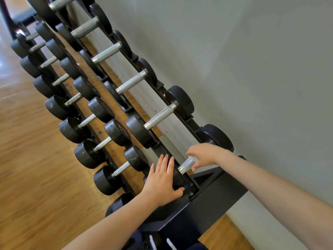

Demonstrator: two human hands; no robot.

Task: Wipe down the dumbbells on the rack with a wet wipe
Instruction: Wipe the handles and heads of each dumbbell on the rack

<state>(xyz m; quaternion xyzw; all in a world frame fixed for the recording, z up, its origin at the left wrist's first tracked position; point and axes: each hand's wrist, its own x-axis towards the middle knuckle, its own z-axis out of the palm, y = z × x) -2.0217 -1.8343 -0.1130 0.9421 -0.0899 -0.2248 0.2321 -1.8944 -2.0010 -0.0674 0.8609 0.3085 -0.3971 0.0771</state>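
Left hand (162,183) flat on dumbbell (185,166) head; right hand (203,156) grips handle.

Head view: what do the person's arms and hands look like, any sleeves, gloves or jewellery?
Both forearms are bare to the frame edge, with no sleeves in view. The left hand and right hand have no gloves. No watch, bracelet or rings show.

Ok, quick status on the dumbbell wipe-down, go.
Left hand flat on nearest dumbbell's head. Right hand wrapped round its handle; wipe not clearly visible. Nothing in the way.
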